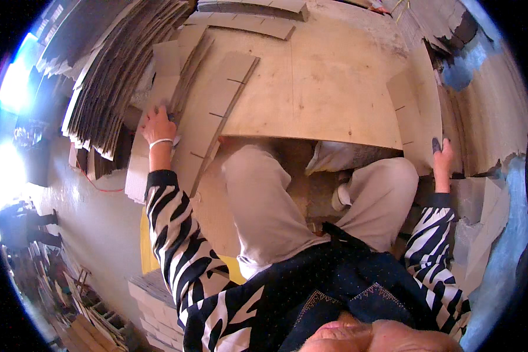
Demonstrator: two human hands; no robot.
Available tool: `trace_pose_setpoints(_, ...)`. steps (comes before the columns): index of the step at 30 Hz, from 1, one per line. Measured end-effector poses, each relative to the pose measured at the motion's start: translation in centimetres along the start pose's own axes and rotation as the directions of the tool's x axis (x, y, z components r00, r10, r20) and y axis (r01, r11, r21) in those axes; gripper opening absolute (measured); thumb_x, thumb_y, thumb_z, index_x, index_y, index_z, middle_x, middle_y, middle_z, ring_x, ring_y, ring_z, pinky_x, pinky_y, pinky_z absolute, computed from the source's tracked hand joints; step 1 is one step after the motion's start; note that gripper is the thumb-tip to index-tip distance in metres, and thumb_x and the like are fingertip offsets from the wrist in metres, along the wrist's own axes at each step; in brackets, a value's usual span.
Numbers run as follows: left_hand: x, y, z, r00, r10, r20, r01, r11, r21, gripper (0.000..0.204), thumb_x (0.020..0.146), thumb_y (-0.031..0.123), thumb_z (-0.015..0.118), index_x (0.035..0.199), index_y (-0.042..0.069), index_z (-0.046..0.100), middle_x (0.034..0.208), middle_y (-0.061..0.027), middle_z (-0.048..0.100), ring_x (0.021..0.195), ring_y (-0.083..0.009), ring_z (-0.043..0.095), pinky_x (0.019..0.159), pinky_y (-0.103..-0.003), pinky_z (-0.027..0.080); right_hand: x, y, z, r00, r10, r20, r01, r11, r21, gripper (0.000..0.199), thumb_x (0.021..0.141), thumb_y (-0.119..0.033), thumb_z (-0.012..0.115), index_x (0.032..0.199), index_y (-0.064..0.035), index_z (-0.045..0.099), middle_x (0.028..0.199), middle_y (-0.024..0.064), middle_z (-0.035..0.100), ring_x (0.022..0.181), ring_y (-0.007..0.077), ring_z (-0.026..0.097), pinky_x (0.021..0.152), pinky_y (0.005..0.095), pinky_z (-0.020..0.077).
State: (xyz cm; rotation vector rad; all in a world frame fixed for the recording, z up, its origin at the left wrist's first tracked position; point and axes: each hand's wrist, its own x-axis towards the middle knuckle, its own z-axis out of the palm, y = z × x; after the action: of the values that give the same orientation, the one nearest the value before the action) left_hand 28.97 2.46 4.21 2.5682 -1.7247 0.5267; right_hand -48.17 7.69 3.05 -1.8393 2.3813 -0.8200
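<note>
Running near to far, a plain cardboard strip (166, 73) lay at left of the bench (346, 76), far end leaning right; left hand (158, 126) rested on it, fingers bent, forearm forward, grip unclear. A slit strip (226, 91) lay parallel alongside. Whitish sack (339, 156), contents hidden, showed beneath. Right hand (444, 157), forearm forward, met the edge of a slit panel (406, 120), thumb raised; closure uncertain.

On my feed I read the tabletop (334, 76) at upper centre as smooth pale wood; the strip (216, 114) left of centre is matt brown cardboard, the upper-left stack (120, 73) rough-edged cardboard, the trousers (267, 202) below matt cloth.
</note>
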Motion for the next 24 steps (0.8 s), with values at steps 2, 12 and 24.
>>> trace_pose_setpoints(2,-0.3,2.1,-0.7,0.994,0.103,-0.048,-0.106,0.992,-0.063,0.042,0.072,0.014,0.062,0.114,0.013,0.057,0.136,-0.0105,0.043,0.124,-0.0312,0.044,0.092,-0.055,0.038,0.7,-5.2,-0.6,0.996,-0.057,-0.068,0.052,0.996,-0.079,0.038,0.089,-0.027,0.057,0.106,0.0068,0.059,0.100,0.0271,0.063,0.095,0.0424,0.059,0.080,0.0413,0.0453)
trace_pose_setpoints(12,-1.5,17.3,4.0,0.993,0.107,-0.051,-0.109,0.993,-0.038,0.043,0.076,0.023,0.062,0.115,0.006,0.059,0.123,-0.0121,0.052,0.119,-0.0284,0.045,0.093,-0.044,0.038,2.0,4.2,3.4,0.994,-0.072,-0.087,0.059,0.989,-0.138,0.019,0.085,-0.013,0.052,0.089,0.0036,0.060,0.086,0.0241,0.061,0.084,0.0415,0.058,0.071,0.0438,0.0427)
trace_pose_setpoints(24,-0.3,16.8,2.7,0.934,0.318,-0.163,-0.357,0.842,-0.404,0.021,0.074,0.011,0.057,0.094,0.007,0.064,0.095,-0.0143,0.061,0.092,-0.0340,0.058,0.079,-0.045,0.050,2.8,-21.0,4.4,0.852,-0.515,-0.094,0.503,0.758,0.414,0.017,0.082,-0.011,0.060,0.096,-0.0039,0.055,0.081,0.0224,0.061,0.076,0.0409,0.060,0.064,0.0459,0.0448)
